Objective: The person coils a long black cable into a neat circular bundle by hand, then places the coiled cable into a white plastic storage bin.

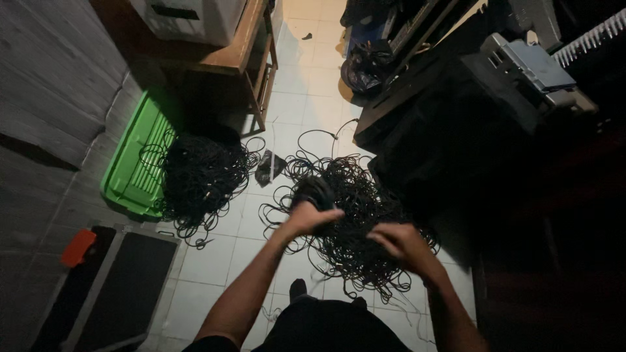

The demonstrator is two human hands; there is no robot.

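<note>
A big tangled heap of thin black cables (355, 225) lies on the white tiled floor below me. My left hand (312, 216) is raised over it and grips a dark bundle of coiled cable (315, 192). My right hand (399, 240) is lower and to the right, fingers curled around strands that run down into the heap. A second heap of black cable (201, 176) lies to the left, spilling from a green plastic tray (130, 163).
A wooden table (228, 55) with a white box stands at the back left. Dark equipment and a grey device (535, 65) fill the right side. A dark flat case (114, 287) with an orange piece (77, 246) lies at the lower left.
</note>
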